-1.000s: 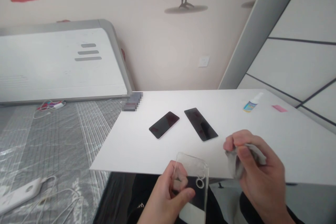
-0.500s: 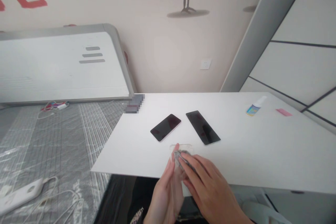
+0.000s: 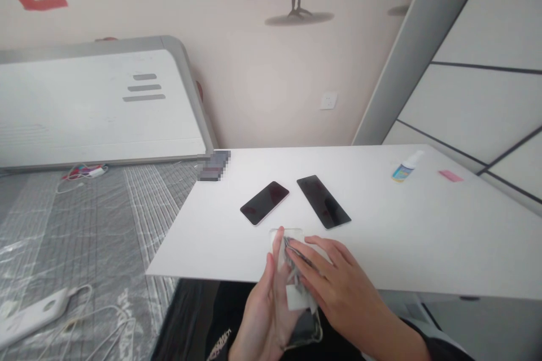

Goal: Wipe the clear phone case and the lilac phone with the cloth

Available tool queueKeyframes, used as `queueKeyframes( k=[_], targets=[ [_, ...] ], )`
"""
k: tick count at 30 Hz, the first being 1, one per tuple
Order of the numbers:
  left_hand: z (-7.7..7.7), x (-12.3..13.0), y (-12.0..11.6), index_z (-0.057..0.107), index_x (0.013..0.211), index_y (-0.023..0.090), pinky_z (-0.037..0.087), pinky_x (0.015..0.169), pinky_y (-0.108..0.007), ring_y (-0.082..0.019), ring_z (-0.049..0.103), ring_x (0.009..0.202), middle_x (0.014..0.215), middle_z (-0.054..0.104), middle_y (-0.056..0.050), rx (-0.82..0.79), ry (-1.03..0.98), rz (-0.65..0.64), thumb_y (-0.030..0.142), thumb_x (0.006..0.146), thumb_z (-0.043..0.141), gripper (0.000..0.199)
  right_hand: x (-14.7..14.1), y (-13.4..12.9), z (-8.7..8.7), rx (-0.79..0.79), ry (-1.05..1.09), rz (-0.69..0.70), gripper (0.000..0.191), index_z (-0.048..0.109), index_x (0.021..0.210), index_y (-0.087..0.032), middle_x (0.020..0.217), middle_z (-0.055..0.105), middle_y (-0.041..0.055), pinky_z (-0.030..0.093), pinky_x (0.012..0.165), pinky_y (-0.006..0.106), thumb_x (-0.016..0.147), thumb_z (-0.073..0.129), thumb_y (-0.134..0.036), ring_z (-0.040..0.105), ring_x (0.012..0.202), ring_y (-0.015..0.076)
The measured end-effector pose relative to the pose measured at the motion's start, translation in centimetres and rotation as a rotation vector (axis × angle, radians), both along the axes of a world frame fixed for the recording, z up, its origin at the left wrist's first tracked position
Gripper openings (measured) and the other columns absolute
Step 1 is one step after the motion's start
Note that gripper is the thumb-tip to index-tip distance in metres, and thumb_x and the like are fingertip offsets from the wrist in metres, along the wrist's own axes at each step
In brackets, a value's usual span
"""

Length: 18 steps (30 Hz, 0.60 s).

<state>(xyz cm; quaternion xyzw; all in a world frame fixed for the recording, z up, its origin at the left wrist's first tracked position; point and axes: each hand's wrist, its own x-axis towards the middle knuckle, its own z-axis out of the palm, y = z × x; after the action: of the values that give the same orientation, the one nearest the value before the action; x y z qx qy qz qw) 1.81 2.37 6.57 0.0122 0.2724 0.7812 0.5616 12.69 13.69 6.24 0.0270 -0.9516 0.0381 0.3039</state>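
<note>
A clear phone case [image 3: 301,331] lies across my left hand [image 3: 263,310], whose fingers hold it from beneath and along its left edge. My right hand [image 3: 339,279] presses a crumpled grey cloth [image 3: 296,262] against the case, its fingers bent over the cloth. A white tag-like patch [image 3: 297,297] shows below the cloth. Just beyond my hands, two phones rest screen up on the white table: a smaller phone [image 3: 265,203] on the left and a longer black phone [image 3: 324,202] on the right.
On the white table [image 3: 415,242] stand a small spray bottle [image 3: 407,167] and a pink slip [image 3: 450,175] at right. A blurred dark item [image 3: 215,166] sits at the far left corner. Left of it is a bed [image 3: 105,237] with a white power strip [image 3: 36,316] and cables.
My right hand has shifted slightly right with the cloth, and its fingers spread more. The case is tilted so that more of its lower end shows. The view has moved slightly.
</note>
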Motion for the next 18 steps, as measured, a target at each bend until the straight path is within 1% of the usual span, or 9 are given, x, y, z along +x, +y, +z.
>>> queueKeyframes(
  k=[2, 4, 5, 8, 9, 11, 13, 15, 18],
  targets=[
    [0.1, 0.0, 0.1, 0.020, 0.158, 0.043, 0.045, 0.108, -0.036, -0.022, 0.060, 0.127, 0.145, 0.056, -0.006, -0.021, 0.014, -0.003, 0.057, 0.099, 0.051, 0.068, -0.1, 0.1, 0.1, 0.026, 0.038, 0.070, 0.037, 0.066, 0.127, -0.012, 0.126, 0.071, 0.0095, 0.050, 0.097, 0.038, 0.103, 0.037, -0.013, 0.060, 0.111, 0.0223],
    [0.0, -0.1, 0.1, 0.018, 0.158, 0.045, 0.047, 0.104, -0.034, -0.021, 0.062, 0.123, 0.142, 0.059, -0.007, -0.042, 0.023, -0.001, 0.058, 0.098, 0.051, 0.070, -0.1, 0.0, 0.2, 0.022, 0.084, 0.169, 0.036, 0.069, 0.121, -0.018, 0.119, 0.074, 0.0048, 0.049, 0.098, 0.030, 0.106, 0.037, -0.017, 0.062, 0.106, 0.0170],
    [-0.1, 0.0, 0.1, 0.019, 0.158, 0.045, 0.048, 0.101, -0.032, -0.021, 0.062, 0.123, 0.142, 0.059, -0.007, -0.043, 0.018, -0.004, 0.058, 0.098, 0.052, 0.070, -0.1, -0.1, 0.2, 0.011, 0.095, 0.147, 0.034, 0.069, 0.120, -0.020, 0.116, 0.074, 0.0035, 0.047, 0.100, 0.030, 0.106, 0.038, -0.018, 0.062, 0.105, 0.0165],
    [-0.5, 0.2, 0.0, 0.021, 0.159, 0.042, 0.048, 0.101, -0.028, -0.019, 0.060, 0.127, 0.144, 0.058, -0.006, -0.019, -0.024, -0.039, 0.056, 0.096, 0.057, 0.073, -0.1, -0.4, 0.2, -0.031, 0.068, -0.031, 0.033, 0.068, 0.123, -0.017, 0.118, 0.073, 0.0069, 0.041, 0.110, 0.040, 0.106, 0.040, -0.027, 0.059, 0.114, 0.0223],
    [-0.6, 0.3, 0.0, 0.020, 0.159, 0.041, 0.046, 0.103, -0.029, -0.020, 0.059, 0.128, 0.143, 0.059, -0.007, -0.013, -0.034, -0.048, 0.055, 0.096, 0.058, 0.074, 0.0, -0.6, 0.1, -0.034, 0.114, -0.022, 0.035, 0.069, 0.119, -0.015, 0.114, 0.074, 0.0070, 0.038, 0.113, 0.040, 0.107, 0.038, -0.028, 0.060, 0.112, 0.0220],
    [-0.6, 0.2, 0.1, 0.016, 0.159, 0.042, 0.042, 0.110, -0.033, -0.021, 0.058, 0.131, 0.141, 0.061, -0.008, -0.010, -0.034, -0.038, 0.057, 0.097, 0.055, 0.075, 0.0, -0.9, -0.4, -0.025, 0.212, 0.101, 0.038, 0.071, 0.109, -0.017, 0.103, 0.076, 0.0027, 0.033, 0.118, 0.035, 0.109, 0.033, -0.026, 0.062, 0.100, 0.0171],
    [-0.5, 0.1, 0.4, 0.014, 0.159, 0.044, 0.038, 0.114, -0.036, -0.021, 0.056, 0.134, 0.142, 0.061, -0.008, -0.003, -0.017, -0.016, 0.059, 0.099, 0.049, 0.071, 0.0, -1.2, -0.8, -0.040, 0.252, 0.176, 0.039, 0.071, 0.103, -0.019, 0.094, 0.075, -0.0013, 0.033, 0.117, 0.032, 0.110, 0.032, -0.024, 0.063, 0.091, 0.0148],
    [-0.5, 0.2, 0.9, 0.017, 0.159, 0.042, 0.033, 0.118, -0.038, -0.022, 0.054, 0.137, 0.144, 0.059, -0.010, 0.020, -0.001, -0.016, 0.059, 0.099, 0.048, 0.070, 0.2, -1.2, -0.8, -0.064, 0.207, 0.167, 0.035, 0.070, 0.101, -0.020, 0.090, 0.074, -0.0011, 0.042, 0.109, 0.034, 0.109, 0.036, -0.024, 0.063, 0.088, 0.0162],
    [-0.3, 0.0, 1.6, 0.023, 0.160, 0.034, 0.027, 0.122, -0.044, -0.026, 0.049, 0.142, 0.147, 0.057, -0.012, 0.041, 0.085, -0.045, 0.060, 0.097, 0.051, 0.073, 0.8, -0.9, 0.3, -0.148, 0.151, 0.174, 0.034, 0.067, 0.092, -0.021, 0.081, 0.070, -0.0003, 0.054, 0.079, 0.028, 0.108, 0.037, -0.022, 0.062, 0.074, 0.0152]
  ],
)
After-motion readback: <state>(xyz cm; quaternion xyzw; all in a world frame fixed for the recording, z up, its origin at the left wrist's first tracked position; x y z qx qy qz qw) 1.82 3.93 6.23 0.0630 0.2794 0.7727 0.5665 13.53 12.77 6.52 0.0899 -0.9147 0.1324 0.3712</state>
